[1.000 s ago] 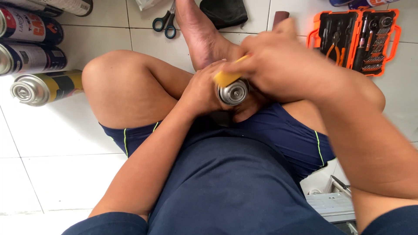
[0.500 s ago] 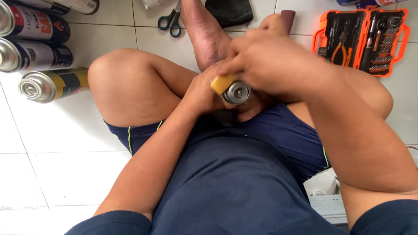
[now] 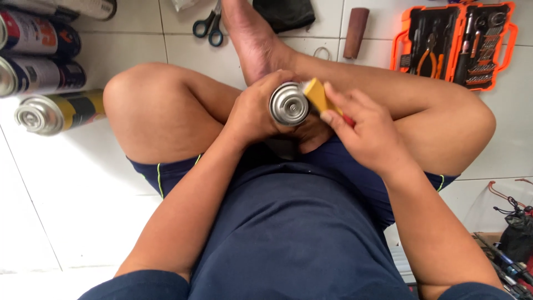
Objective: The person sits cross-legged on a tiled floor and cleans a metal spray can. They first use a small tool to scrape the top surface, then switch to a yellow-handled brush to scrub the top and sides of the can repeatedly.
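Seated cross-legged on white tiled floor (image 3: 72, 200). Left hand (image 3: 256, 114) closed around a metal can (image 3: 288, 104) held over the lap, its silver top facing up. Right hand (image 3: 371, 133) pinching a yellow block (image 3: 317, 95) against the can's rim. Three more cans (image 3: 53, 111) lying at floor's left edge; scissors (image 3: 209, 25) and orange tool case (image 3: 452, 41) along the far edge.
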